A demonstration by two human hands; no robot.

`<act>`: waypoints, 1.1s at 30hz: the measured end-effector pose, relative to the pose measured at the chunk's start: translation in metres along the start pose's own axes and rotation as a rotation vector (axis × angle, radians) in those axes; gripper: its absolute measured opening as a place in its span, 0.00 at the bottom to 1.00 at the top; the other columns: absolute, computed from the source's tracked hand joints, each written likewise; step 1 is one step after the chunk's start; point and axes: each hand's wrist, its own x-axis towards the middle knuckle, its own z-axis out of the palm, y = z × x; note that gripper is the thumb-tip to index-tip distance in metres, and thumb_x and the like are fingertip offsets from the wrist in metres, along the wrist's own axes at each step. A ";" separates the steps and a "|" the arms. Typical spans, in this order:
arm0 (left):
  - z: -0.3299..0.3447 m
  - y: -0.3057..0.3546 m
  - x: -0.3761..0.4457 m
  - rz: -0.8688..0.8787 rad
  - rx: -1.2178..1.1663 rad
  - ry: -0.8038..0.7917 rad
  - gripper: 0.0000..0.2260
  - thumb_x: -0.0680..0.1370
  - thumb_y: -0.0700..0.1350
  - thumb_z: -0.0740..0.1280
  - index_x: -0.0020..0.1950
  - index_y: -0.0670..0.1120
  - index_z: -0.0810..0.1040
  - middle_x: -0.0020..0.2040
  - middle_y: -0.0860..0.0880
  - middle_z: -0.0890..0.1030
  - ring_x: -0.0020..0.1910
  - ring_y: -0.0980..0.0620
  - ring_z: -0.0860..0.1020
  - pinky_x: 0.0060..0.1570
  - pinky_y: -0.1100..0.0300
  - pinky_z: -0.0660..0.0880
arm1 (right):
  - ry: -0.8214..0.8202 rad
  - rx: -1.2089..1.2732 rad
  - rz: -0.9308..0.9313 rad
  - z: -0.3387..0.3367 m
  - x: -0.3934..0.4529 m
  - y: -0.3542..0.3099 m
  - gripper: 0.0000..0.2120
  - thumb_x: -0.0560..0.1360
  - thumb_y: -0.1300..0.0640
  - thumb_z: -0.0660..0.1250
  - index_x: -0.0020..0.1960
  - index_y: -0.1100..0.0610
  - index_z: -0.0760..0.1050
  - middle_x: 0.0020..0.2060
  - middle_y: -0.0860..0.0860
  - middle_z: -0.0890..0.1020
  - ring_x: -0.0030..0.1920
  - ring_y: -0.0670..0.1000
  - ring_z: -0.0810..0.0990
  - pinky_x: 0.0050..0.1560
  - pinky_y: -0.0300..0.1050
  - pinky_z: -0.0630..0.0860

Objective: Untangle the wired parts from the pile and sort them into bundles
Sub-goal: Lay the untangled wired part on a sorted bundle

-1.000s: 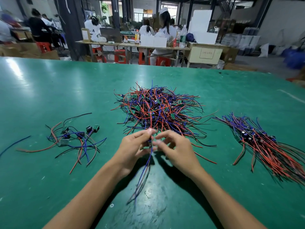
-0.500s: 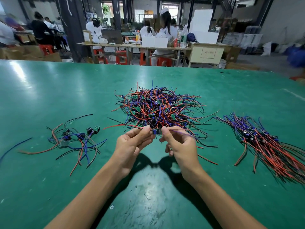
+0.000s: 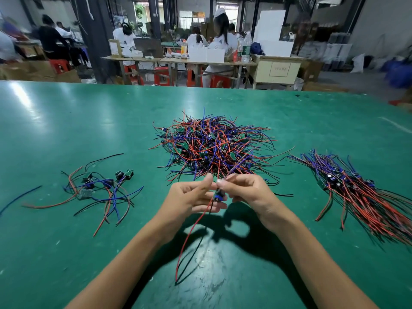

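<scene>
A tangled pile (image 3: 214, 146) of red, blue and black wired parts lies in the middle of the green table (image 3: 66, 121). Just in front of it, my left hand (image 3: 189, 199) and my right hand (image 3: 247, 192) hold one wired part (image 3: 217, 195) between them, above the table. My right fingers pinch its upper wires, which point back toward the pile. My left fingers curl around the small blue component. Its red and black wires (image 3: 189, 239) hang down toward me. A sorted bundle (image 3: 361, 195) lies to the right, with its wires roughly parallel.
A loose group of several wired parts (image 3: 100, 188) lies at the left, with a single blue wire (image 3: 20, 197) near the left edge. Beyond the table's far edge, people sit at workbenches (image 3: 178, 61) on red stools.
The part was held level between both hands at the pile's front edge. It now stands upright, closer to me, and its red and black wires have swung down to hang toward me.
</scene>
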 end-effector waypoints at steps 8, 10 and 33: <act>-0.002 0.004 -0.003 0.008 0.006 -0.057 0.12 0.79 0.42 0.70 0.60 0.40 0.83 0.53 0.38 0.86 0.50 0.38 0.85 0.47 0.59 0.82 | 0.201 -0.124 -0.118 0.008 0.004 0.012 0.11 0.69 0.46 0.76 0.42 0.54 0.87 0.40 0.53 0.85 0.42 0.53 0.78 0.47 0.50 0.73; -0.002 0.005 -0.003 -0.007 0.005 -0.036 0.10 0.79 0.41 0.70 0.57 0.39 0.84 0.52 0.38 0.86 0.49 0.38 0.86 0.46 0.59 0.82 | 0.225 -0.124 -0.106 0.012 0.003 0.013 0.11 0.69 0.45 0.75 0.45 0.52 0.88 0.44 0.52 0.86 0.43 0.55 0.80 0.46 0.51 0.75; 0.007 -0.012 0.001 0.030 0.252 0.101 0.09 0.78 0.40 0.71 0.40 0.40 0.88 0.36 0.38 0.85 0.31 0.50 0.81 0.35 0.61 0.78 | 0.434 -0.082 -0.084 0.045 0.009 0.032 0.14 0.80 0.54 0.59 0.41 0.50 0.80 0.41 0.51 0.85 0.31 0.49 0.78 0.29 0.43 0.74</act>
